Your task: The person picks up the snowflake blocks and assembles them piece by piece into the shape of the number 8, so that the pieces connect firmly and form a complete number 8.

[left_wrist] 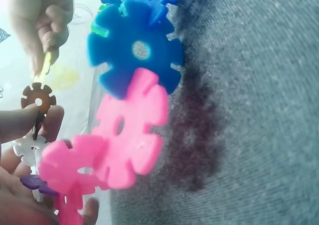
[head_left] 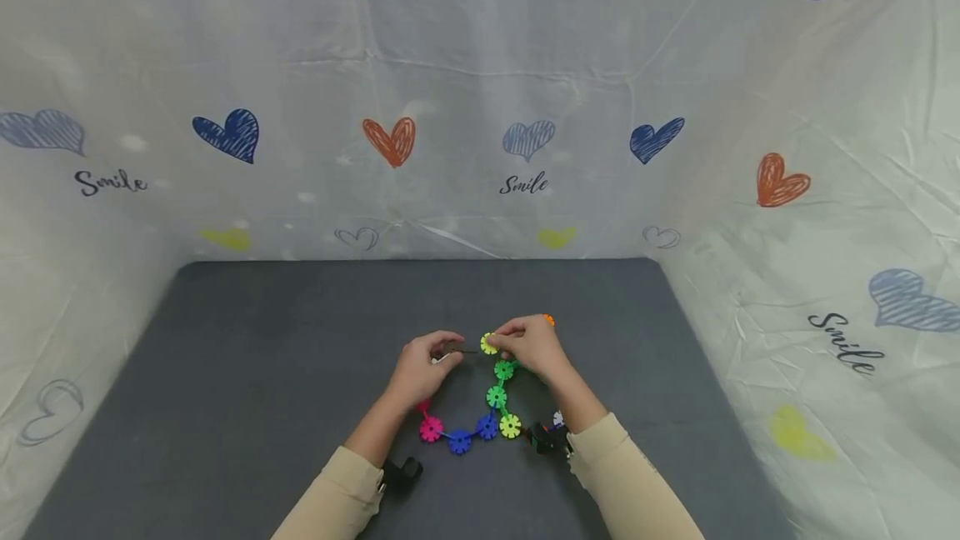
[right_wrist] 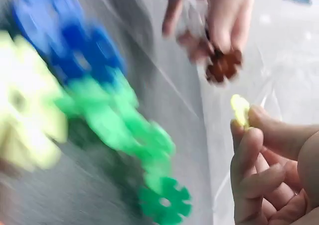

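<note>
My left hand [head_left: 416, 369] holds the end of a chain of notched flower-shaped plastic discs, its thumb and fingers pinching near a brown disc [left_wrist: 46, 100]. Below that, a white disc [left_wrist: 22, 148] and a purple disc [left_wrist: 39, 185] lie against the fingers. Pink discs [left_wrist: 144, 145] follow, linked to a blue disc [left_wrist: 112, 46]. Between thumb and fingertips of my right hand [head_left: 538, 350] is a loose-looking yellow disc [right_wrist: 240, 109]. A small gap separates it from the brown disc. Green discs [head_left: 497, 397] of the chain hang or lie below the right hand.
The chain curves over the dark grey table [head_left: 262, 373], with another yellow disc [head_left: 510, 427] joined near the greens. An orange disc [head_left: 550, 320] shows behind the right hand. Black wrist gear [head_left: 402, 473] sits by the left sleeve. A heart-printed curtain [head_left: 450, 215] surrounds the table.
</note>
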Demonstrator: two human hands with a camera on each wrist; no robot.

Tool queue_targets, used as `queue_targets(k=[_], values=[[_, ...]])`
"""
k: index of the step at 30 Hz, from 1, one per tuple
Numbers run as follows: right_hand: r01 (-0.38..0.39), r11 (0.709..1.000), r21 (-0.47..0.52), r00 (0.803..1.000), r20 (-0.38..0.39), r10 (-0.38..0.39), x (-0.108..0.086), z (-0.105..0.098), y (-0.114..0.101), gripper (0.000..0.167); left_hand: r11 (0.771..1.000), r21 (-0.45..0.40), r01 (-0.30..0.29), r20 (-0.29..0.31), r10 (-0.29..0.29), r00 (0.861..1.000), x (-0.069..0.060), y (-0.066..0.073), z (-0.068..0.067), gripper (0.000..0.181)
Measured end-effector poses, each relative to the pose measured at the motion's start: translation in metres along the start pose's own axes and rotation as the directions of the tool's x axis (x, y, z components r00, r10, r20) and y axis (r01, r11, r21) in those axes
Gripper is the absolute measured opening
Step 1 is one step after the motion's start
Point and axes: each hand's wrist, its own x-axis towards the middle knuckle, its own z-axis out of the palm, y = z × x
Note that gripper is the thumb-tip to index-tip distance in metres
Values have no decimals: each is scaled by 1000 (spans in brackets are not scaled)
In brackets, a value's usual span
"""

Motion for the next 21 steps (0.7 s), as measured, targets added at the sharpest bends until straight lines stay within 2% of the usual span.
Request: queue_targets(k=[5, 11, 17, 21], values=[[-10, 999, 47, 1000, -17, 11, -15, 15, 4, 17, 996, -76, 39, 23, -37, 999, -2, 2, -3, 27], [5, 996, 92, 998, -63, 1, -20, 23, 12, 14, 996, -86, 39, 51, -34, 998, -3, 2, -5, 27], [29, 990, 139, 997, -70, -19, -26, 23, 11, 16, 994, -102, 34, 29, -32, 999, -4, 0, -4, 25], [-2, 986, 166, 997, -79, 15, -28, 26, 9, 16, 994, -110, 28, 41, -24, 999, -4, 0, -3, 25]])
